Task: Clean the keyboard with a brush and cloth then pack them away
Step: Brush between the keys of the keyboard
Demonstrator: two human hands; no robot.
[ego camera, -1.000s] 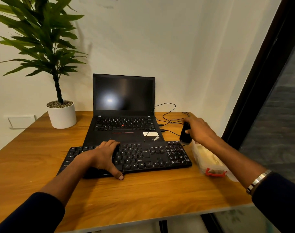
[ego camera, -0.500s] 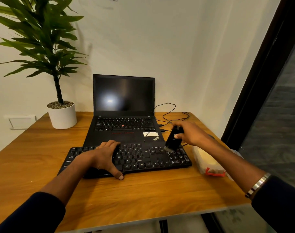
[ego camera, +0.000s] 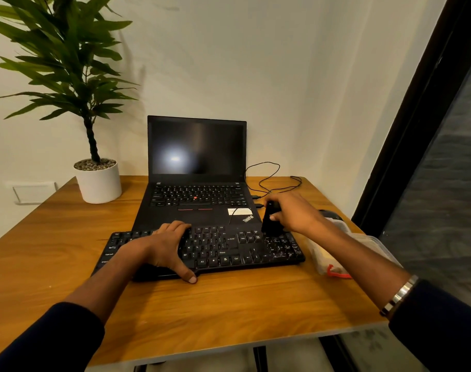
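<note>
Keyboard (ego camera: 229, 248): black, full-size, lying flat on the wooden worktop (ego camera: 229, 312) just in front of the laptop. Long axis runs left to right, with the right end a little farther from the camera than the left.

Brush (ego camera: 270, 221): black, held nearly upright over the keyboard's right rear section, its long axis close to vertical. The lower end points down at the keys near the block above the arrow keys; whether it touches them cannot be told.

Right hand (ego camera: 293, 213): fingers curled round the upper part of the brush, thumb on the near side.

Left hand (ego camera: 167, 248): resting on the left-centre of the keyboard, fingers laid over the keys and the rear edge, thumb hooked over the front edge and touching the worktop.

Laptop (ego camera: 196, 183): black, open, screen dark, standing behind the keyboard.

Clear bag (ego camera: 333, 253): on the worktop just right of the keyboard, partly hidden by the right forearm; pale contents and a red tab show. A cloth cannot be made out for certain.

Potted plant (ego camera: 97, 181): white pot, rear left corner.

Cables (ego camera: 272, 178): black, looping behind the right hand.
</note>
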